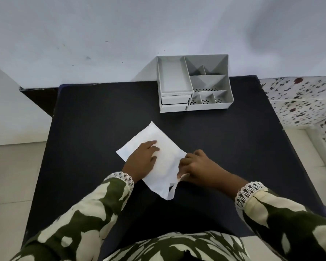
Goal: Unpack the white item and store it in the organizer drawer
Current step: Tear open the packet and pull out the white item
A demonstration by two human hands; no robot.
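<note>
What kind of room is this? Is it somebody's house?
Probably a room in a home, though I can't be sure. A black table stands against a plain wall, a grey desk organizer sits on it, and a flowered cloth lies beside it.

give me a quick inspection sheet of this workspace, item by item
surface: black table, mostly bare.
job's things: white packet lies flat near the table's middle, its near right edge torn; grey organizer at the far edge, both drawers shut, compartments look empty.
clutter: nothing seen.
grips: left hand presses flat on the packet; right hand pinches its torn edge.
cables: nothing seen.
surroundings: pale wall behind, tiled floor at left, spotted cloth at right.
</note>
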